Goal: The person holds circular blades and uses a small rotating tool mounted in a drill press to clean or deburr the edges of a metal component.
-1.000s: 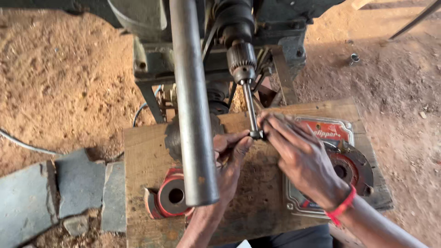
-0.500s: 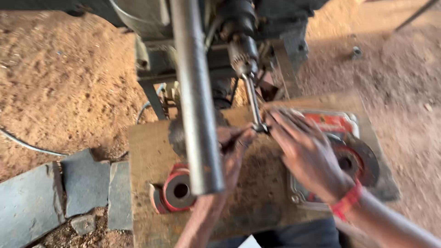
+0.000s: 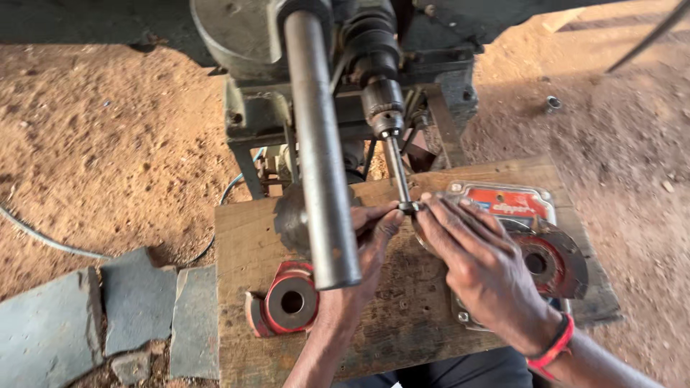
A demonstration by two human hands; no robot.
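**Two hands pinch a small part at the tip of a drill bit**

Far left, flat grey stone slabs (image 3: 108, 316) lie on reddish sandy ground, just off the left edge of a rough wooden board (image 3: 244, 237). That side of the board is the roomiest, though a red-rimmed metal ring with a round bore (image 3: 291, 302) sits near its front edge. A thick, dull steel bar (image 3: 320, 144) runs from the machine toward the camera and hides part of the board's middle.

The left hand (image 3: 363, 244) comes up from the lower edge beneath that bar, wrist straight, fingertips narrowed onto a small dark metal piece (image 3: 408, 208). That piece sits at the lower end of the slim drill bit (image 3: 397, 172), which hangs from a knurled chuck (image 3: 382, 111). Whether bit and piece actually touch is hard to tell.

The right hand (image 3: 481, 266), a red band at its wrist, reaches in from the lower right, fingers close together and pressed to the same piece. Under it lies a flat grey plate with a red panel (image 3: 510, 201) and a dark, red-centred disc (image 3: 553, 262), filling the board's right end to its edge.
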